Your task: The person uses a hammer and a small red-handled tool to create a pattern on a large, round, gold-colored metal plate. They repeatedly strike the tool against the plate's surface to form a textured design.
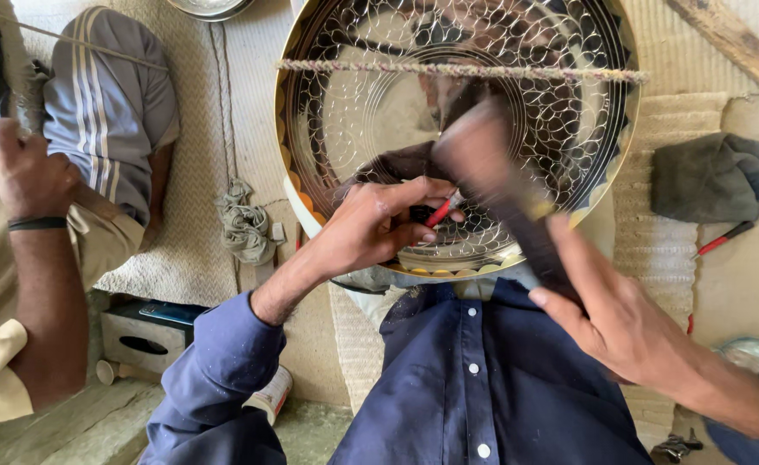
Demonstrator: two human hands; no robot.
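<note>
A large shiny metal tray (345,112), engraved with a net-like pattern, stands tilted in front of me, held by a taut cord (457,71) across it. My left hand (371,226) rests on the tray's lower part and pinches a small red-handled punch (438,212) against the metal. My right hand (625,323) grips a dark wooden mallet (495,185), which is blurred with motion just above the punch. My dark blue shirt fills the bottom of the view.
Another person's arm and hand (30,185) with a black wristband are at the left, beside striped trousers. A grey cloth (711,176), a red-handled tool (724,239), a wooden plank (732,39), a knotted rag (243,226) and a small box (142,340) lie around on woven mats.
</note>
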